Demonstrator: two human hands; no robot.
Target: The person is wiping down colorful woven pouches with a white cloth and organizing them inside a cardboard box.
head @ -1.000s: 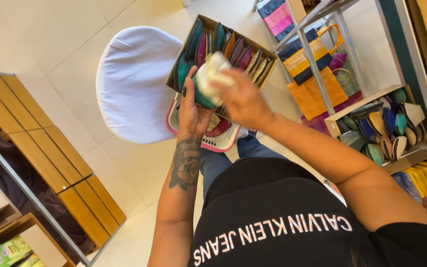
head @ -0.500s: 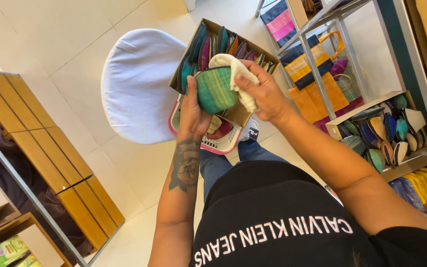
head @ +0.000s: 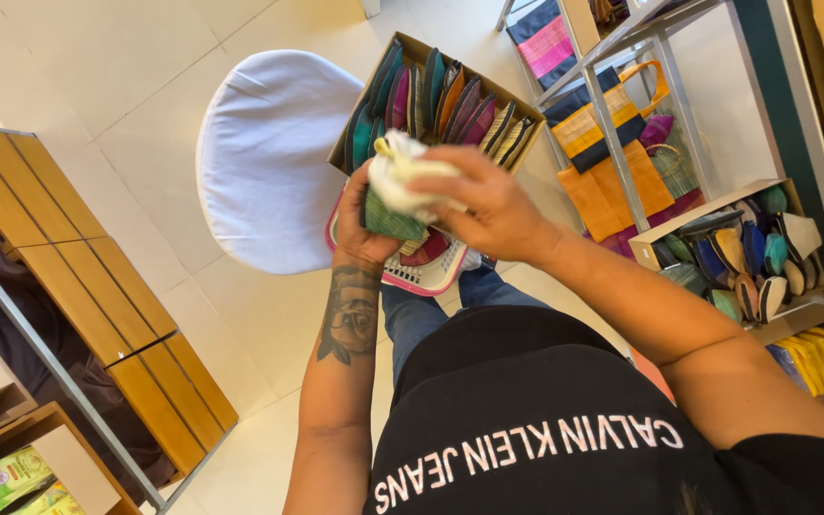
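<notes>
Since the earlier frames, the white crumpled paper (head: 410, 179) has shifted from the side of the green woven pouch (head: 391, 217) to lie over its top, so that far less of the green weave shows, and the right hand (head: 493, 212) has moved across above it. Left hand (head: 366, 240), forearm tattooed, is closed around the lower part of the pouch from beneath, fingers curled on its far side. Right hand is partly closed, its fingers bent over the wad of paper and pressing on it at the mouth of the pouch; whether the fingertips reach inside cannot be told. Pouch and paper are held in the air between the two hands, above a pink and white plastic basket (head: 423, 277) resting on the person's lap, which holds a dark red item only partly visible. Just beyond the hands stands an open cardboard box (head: 410, 50) packed with upright woven pouches in green, teal, orange, pink and striped colours. Beside the box is a white padded chair seat (head: 264, 157) on a pale tiled floor. To the right, a metal shelf rack (head: 655, 43) carries woven bags in orange, yellow and pink, and a second carton (head: 665, 231) of small coloured pouches. Wooden slatted shelving (head: 78, 286) occupies the left.
</notes>
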